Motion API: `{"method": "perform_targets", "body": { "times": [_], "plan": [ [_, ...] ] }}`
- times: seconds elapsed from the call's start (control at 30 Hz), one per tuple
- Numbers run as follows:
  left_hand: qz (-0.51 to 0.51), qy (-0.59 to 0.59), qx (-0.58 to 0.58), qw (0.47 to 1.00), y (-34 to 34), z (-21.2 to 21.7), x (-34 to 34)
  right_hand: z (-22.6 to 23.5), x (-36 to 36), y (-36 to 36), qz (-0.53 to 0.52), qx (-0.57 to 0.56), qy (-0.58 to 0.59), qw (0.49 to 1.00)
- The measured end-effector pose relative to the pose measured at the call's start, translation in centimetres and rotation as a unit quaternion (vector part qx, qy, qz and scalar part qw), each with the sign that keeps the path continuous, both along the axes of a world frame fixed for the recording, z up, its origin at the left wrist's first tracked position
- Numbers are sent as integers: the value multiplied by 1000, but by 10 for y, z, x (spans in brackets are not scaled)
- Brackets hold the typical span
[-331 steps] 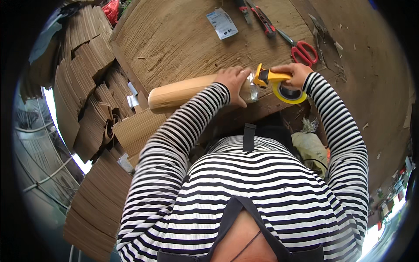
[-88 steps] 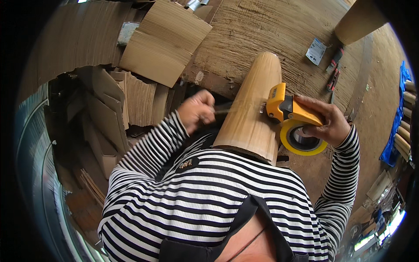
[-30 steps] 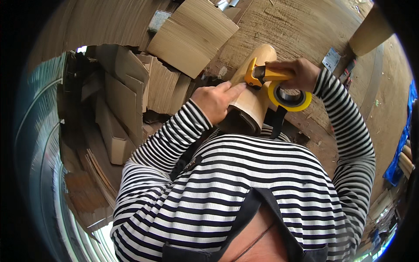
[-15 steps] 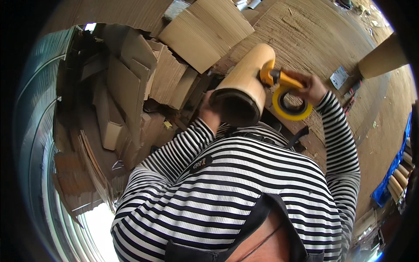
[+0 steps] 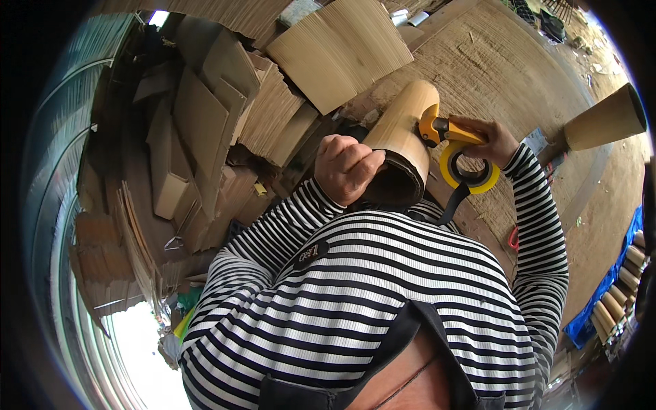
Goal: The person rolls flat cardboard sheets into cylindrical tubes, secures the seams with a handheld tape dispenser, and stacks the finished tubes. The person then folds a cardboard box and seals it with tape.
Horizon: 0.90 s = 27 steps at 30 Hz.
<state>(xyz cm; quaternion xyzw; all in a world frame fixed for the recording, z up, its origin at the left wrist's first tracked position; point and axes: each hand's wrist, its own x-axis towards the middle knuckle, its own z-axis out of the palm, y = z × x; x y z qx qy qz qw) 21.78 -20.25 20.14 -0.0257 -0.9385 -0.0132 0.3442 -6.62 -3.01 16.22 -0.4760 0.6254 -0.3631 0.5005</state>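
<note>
A light-brown, wood-like tube (image 5: 399,126) with a dark, hollow near end lies across in front of my chest. My left hand (image 5: 347,169) is closed at the left of its near rim, the fingers curled and pinching at the edge. My right hand (image 5: 493,141) is wrapped round an orange hand tool (image 5: 447,128) that looks like a tape dispenser. Its orange head touches the tube's right side. Below its handle hangs a yellow roll (image 5: 476,188) with a dark inner ring. A black strap-like piece (image 5: 452,203) shows next to the roll.
Stacked cardboard (image 5: 198,116) fills the left side, with a flat cardboard sheet (image 5: 339,55) at the back. A similar tube (image 5: 601,125) stands on the wooden board (image 5: 485,75) at right. Several smaller tubes (image 5: 608,307) lie by a blue sheet (image 5: 581,331).
My left hand has come up from behind the tube's left side to its near rim, its fingers now curled there. The right hand and tool have shifted slightly right, still against the tube.
</note>
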Motion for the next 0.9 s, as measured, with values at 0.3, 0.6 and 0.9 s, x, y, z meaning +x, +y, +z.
{"method": "perform_targets", "body": {
  "times": [0.3, 0.6, 0.9],
  "plan": [
    [-40, 5, -24, 999, -7, 2, -8, -1, 2, 6, -34, -6, -45, 998],
    [-58, -85, 71, 992, -14, -10, 2, -5, 10, 24, -46, 31, -16, 998],
    [6, 27, 70, 997, -28, -55, 22, -28, 43, 43, -123, 43, -153, 980]
  ]
}}
